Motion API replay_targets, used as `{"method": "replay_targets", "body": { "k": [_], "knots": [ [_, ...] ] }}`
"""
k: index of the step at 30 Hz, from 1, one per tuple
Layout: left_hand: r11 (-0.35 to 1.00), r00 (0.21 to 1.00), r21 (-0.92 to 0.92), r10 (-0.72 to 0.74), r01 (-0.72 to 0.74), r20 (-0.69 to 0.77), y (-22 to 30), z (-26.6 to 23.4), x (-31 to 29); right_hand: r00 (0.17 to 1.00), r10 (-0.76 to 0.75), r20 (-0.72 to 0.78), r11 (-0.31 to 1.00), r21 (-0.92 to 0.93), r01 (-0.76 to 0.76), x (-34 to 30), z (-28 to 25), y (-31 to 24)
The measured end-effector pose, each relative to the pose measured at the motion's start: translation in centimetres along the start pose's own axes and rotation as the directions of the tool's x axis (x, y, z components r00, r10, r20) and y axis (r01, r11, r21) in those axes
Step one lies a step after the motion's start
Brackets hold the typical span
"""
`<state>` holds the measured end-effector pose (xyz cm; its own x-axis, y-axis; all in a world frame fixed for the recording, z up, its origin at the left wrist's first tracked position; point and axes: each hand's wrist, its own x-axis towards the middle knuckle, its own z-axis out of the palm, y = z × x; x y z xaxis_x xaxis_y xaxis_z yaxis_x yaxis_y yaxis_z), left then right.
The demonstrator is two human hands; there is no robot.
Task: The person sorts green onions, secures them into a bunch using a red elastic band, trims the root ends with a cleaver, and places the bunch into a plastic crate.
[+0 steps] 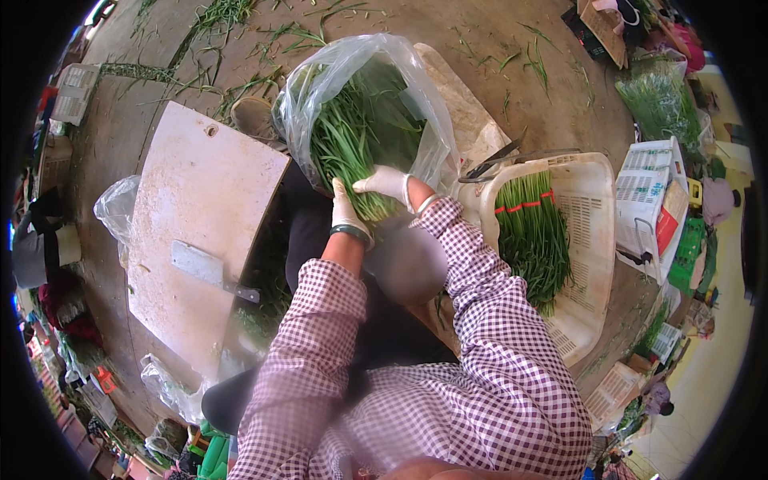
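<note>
A large clear plastic bag (436, 104) stands open in front of me with long green chives (340, 132) in it. My left hand (346, 212), in a white glove, is closed around the pale stem ends at the bag's near rim. From the right, my right hand (388, 184), also gloved, grips the same bunch, its thumb toward the left hand. The fingers' undersides are hidden by the stems. To my right, a cream plastic crate (592, 216) holds more chives (532, 232) tied with red bands.
A cleaver (204, 266) lies on a pale board (188, 192) at my left, its handle past the board's edge. My shoe (254, 116) shows beside the bag. Loose green leaves (220, 12) litter the floor. White baskets (652, 200) stand at the far right.
</note>
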<state>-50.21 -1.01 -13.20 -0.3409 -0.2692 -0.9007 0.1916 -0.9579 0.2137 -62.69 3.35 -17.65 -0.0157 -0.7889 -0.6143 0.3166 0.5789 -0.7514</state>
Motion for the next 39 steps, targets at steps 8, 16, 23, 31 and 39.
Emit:
{"method": "replay_targets", "body": {
  "k": [8, 16, 23, 31, 39],
  "knots": [
    [0.998, 0.977, 0.059, -0.039, 0.027, 0.207, -2.7, -1.9, -0.7, 0.985, -0.110, -0.136, 0.994, 0.003, 0.112, -5.4, 1.0, 0.9],
    [0.949, 0.965, 0.194, 0.226, -0.248, 0.131, -5.8, -1.3, -6.4, 0.877, -0.328, -0.351, 0.924, 0.077, 0.376, -11.6, 3.3, 2.8],
    [0.867, 0.957, 0.408, 0.237, -0.287, 0.168, -10.7, -3.8, -5.8, 0.912, 0.038, -0.408, 0.850, 0.493, 0.185, -18.4, 5.5, 4.3],
    [0.562, 0.883, 0.683, 0.329, -0.467, 0.334, -12.2, -2.4, -12.2, 0.854, 0.023, -0.520, 0.837, 0.476, 0.268, -25.2, 7.1, 3.2],
    [0.460, 0.734, 0.572, 0.443, -0.679, 0.514, -10.9, -2.1, -14.7, 0.756, -0.248, -0.606, 0.773, 0.347, 0.532, -26.8, 10.6, -1.2]
  ]
}}
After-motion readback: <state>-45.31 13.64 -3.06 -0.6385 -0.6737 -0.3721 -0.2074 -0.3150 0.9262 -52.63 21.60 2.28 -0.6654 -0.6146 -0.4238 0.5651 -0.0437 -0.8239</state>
